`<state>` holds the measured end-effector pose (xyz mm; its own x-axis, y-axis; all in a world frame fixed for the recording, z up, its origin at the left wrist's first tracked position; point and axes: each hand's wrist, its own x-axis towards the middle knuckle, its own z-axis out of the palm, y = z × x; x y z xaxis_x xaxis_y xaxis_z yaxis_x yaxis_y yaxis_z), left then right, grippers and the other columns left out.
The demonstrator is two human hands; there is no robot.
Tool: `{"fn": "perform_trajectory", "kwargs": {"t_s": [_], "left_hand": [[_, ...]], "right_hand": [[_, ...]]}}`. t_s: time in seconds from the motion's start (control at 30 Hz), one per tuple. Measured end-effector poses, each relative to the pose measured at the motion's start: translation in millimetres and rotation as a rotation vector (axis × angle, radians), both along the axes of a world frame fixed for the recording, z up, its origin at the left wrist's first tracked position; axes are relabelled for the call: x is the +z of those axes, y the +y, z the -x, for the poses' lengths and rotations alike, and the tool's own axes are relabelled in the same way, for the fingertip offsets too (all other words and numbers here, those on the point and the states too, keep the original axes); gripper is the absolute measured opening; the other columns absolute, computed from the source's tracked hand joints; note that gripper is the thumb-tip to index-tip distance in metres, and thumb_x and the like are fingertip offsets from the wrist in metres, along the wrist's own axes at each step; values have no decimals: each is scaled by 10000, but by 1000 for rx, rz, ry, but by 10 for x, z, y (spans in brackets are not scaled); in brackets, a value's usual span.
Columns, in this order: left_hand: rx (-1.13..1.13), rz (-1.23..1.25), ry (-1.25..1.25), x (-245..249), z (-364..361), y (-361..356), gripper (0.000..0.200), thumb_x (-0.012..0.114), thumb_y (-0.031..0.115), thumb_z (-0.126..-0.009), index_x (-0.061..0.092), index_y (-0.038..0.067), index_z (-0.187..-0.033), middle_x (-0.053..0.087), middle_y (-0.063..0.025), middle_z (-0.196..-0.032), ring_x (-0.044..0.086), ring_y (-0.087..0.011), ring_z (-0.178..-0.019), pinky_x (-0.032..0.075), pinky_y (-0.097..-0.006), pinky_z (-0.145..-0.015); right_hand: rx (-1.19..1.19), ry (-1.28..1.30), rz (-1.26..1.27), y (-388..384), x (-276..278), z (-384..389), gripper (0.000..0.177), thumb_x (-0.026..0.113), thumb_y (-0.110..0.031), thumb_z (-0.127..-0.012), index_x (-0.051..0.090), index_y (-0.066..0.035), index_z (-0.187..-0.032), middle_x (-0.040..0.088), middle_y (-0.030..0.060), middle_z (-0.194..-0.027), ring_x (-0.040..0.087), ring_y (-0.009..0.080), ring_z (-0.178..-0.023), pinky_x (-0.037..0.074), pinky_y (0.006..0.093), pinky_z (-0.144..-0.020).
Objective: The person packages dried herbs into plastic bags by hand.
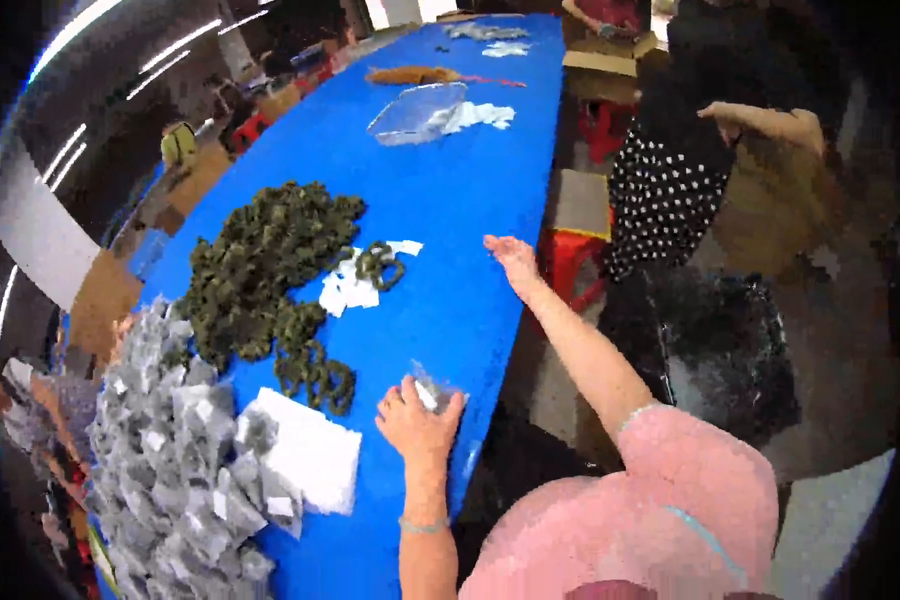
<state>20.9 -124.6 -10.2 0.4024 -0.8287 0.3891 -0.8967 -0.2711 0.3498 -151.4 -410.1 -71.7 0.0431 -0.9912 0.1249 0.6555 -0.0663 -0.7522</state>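
Note:
My left hand (417,418) is low over the blue table, its thumb and fingers around a small clear plastic bag (432,392) with a white patch on it. Farther up, at the table's right edge, my right hand (513,262) is held out with loosely extended fingers, and nothing shows in it. Left of my hands lies a heap of dark olive, fuzzy ring-shaped hair ties (270,255); a few rest on small white cards (348,287). A large pile of filled clear packets (175,465) covers the near left, beside a white sheet (310,450).
Along the blue table (450,190), farther away, are a clear plastic bag (417,112), white pieces (480,117) and a brownish elongated item (410,76). Cartons (580,203) and a red stool (573,265) stand along the right edge. Another person's arm (770,122) is at right.

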Motion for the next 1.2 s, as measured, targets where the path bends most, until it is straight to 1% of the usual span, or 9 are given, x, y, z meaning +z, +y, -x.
{"fn": "perform_trajectory", "kwargs": {"t_s": [0.13,0.5,0.63,0.7,0.8,0.87,1.0,1.13,1.2], "left_hand": [[-29,170,-280,200,68,43,792,805,568,-646,605,73,-1231,608,-180,-1140,530,-313,-1040,403,-428,-901],[-102,29,-28,254,-444,190,637,855,301,-646,616,162,-1220,620,-155,-1014,608,-273,-801,544,-376,-621],[398,362,182,1042,-1513,788,324,797,133,-736,672,60,-1026,669,-108,-981,642,-175,-818,557,-306,-591],[469,573,-242,1372,-2115,1282,396,814,180,-754,647,59,-1092,671,-98,-1004,650,-194,-819,563,-304,-678],[1264,196,-933,1231,-3300,2145,742,674,577,-837,446,241,-1458,536,-101,-1379,560,-284,-1179,483,-471,-936],[1460,-467,-584,1269,-3287,2236,753,453,750,-870,401,326,-1491,410,-114,-1508,485,-370,-1281,420,-565,-997],[1286,-403,-160,606,-4125,3105,761,457,730,-882,409,276,-1491,377,-188,-1512,458,-392,-1307,375,-603,-1028],[1209,-34,-822,638,-3886,2820,731,518,637,-909,428,181,-1473,370,-210,-1508,469,-400,-1296,364,-566,-1061],[876,217,-769,841,-3388,2534,645,646,401,-913,445,83,-1437,419,-201,-1476,488,-375,-1286,379,-483,-1077]], "right_hand": [[-130,1387,614,238,204,-230,207,515,-38,-854,720,-64,-864,704,113,-1043,615,311,-999,477,399,-941],[-222,1245,437,233,235,-277,230,496,-38,-840,720,-64,-793,716,97,-909,626,301,-886,521,395,-843],[-190,1196,388,235,194,-261,222,506,-44,-836,722,-66,-792,714,100,-883,626,308,-880,521,394,-838],[-196,1202,391,263,174,-257,218,510,-45,-831,723,-68,-792,715,99,-880,626,308,-875,521,393,-835],[-204,1227,423,249,202,-267,208,521,-49,-816,726,-74,-790,717,96,-871,627,305,-862,522,389,-825],[-234,1224,488,198,144,-261,191,536,-50,-793,724,-82,-782,711,87,-835,630,302,-830,522,393,-810],[-259,1153,478,159,71,-269,184,552,-40,-781,730,-84,-802,706,82,-816,637,283,-795,532,381,-749],[-270,1163,441,93,228,-393,178,564,-28,-828,719,-38,-914,706,80,-909,610,245,-701,522,327,-690],[-208,1216,512,17,294,-652,198,572,-37,-844,710,-34,-986,700,88,-976,614,248,-765,525,331,-745]]}}
